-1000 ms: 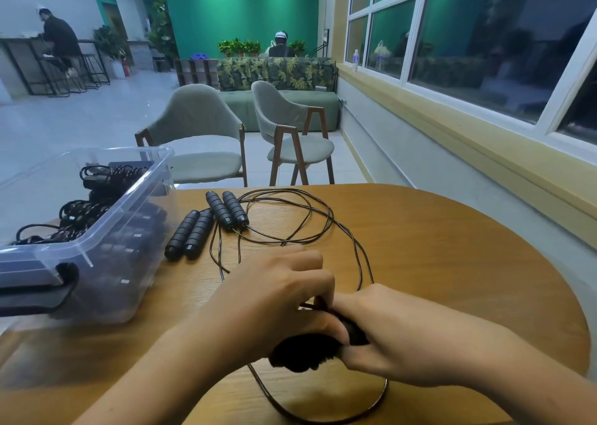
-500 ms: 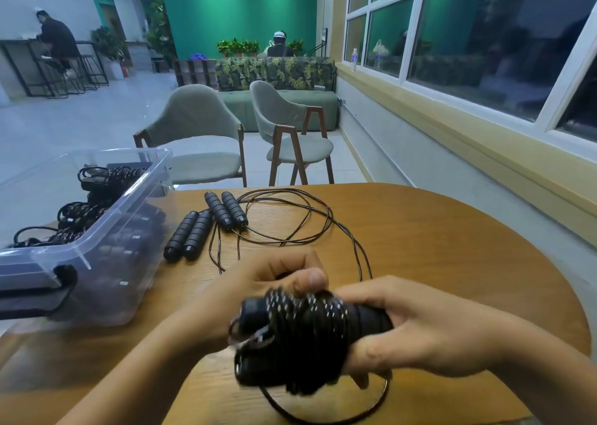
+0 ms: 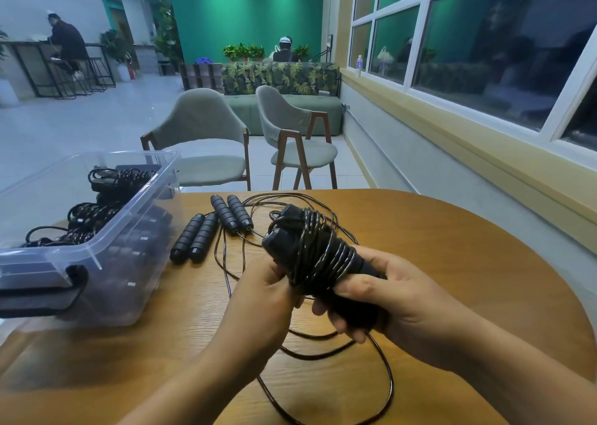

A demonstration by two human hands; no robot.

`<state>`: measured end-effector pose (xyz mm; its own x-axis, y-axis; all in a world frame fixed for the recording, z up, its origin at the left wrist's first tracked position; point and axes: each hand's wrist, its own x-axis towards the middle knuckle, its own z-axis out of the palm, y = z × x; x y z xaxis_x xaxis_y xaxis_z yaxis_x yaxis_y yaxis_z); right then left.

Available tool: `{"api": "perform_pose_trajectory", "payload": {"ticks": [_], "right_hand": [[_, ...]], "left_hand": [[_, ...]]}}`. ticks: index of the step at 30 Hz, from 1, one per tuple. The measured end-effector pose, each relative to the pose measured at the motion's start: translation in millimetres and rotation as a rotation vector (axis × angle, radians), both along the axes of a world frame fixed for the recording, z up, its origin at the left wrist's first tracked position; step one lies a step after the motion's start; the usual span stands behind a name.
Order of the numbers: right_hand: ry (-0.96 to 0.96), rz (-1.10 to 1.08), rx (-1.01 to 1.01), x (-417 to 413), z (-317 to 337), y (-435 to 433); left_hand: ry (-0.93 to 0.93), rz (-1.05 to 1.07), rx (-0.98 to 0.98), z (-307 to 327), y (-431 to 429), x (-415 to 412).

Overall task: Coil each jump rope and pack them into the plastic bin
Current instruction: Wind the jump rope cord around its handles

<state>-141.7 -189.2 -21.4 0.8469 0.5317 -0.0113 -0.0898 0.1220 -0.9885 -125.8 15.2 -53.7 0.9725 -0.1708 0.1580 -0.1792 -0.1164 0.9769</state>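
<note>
The person holds a jump rope (image 3: 310, 250) in both hands, lifted above the wooden worktop (image 3: 468, 263) just right of the clear plastic bin (image 3: 129, 282). Its two black handles lie side by side with the thin cord wound tightly round them. The right hand (image 3: 387, 298) is curled round the handles' near end, thumb across the top. The left hand (image 3: 265, 292) grips the wound part from the bin's side; its fingertips are tucked behind the bundle and cannot be seen. A loose length of cord (image 3: 391, 382) loops on the worktop beneath the hands; whether it belongs to the held rope cannot be told, as the hands cover where it would join.

Right beside the bin lie two more pairs of handles, one pair (image 3: 187, 238) close to the bin's wall and the other pair (image 3: 224, 214) just beyond it, their cords tangled together so that neither can be followed. Inside the bin sit several wound ropes (image 3: 93, 213), blurred through the plastic. The bin's left end is cut off by the frame, and a black latch (image 3: 42, 298) shows at its near end.
</note>
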Motion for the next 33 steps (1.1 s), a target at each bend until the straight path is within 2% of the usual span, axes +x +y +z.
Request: {"api": "perform_pose_trajectory", "payload": {"ticks": [7,16,22,29,33], "right_hand": [[-0.015,-0.145,0.029,1.0,-1.9,4.4],[-0.249,-0.298,-0.09,2.0,1.9,12.6],[-0.439,-0.318,-0.233,4.6,2.6,37.0],[-0.588,-0.241,-0.435,31.4,27.3,77.6],[-0.624,-0.19,-0.385,45.7,47.4,111.4]], "left_hand": [[0.033,-0.013,-0.137,0.1,2.5,-3.2],[0.1,-0.195,-0.136,25.8,20.6,-7.5],[0.074,0.027,-0.078,38.6,39.9,-4.6],[0.033,0.128,-0.034,61.9,86.3,4.8],[0.044,0.193,-0.06,77.3,119.4,13.0]]}}
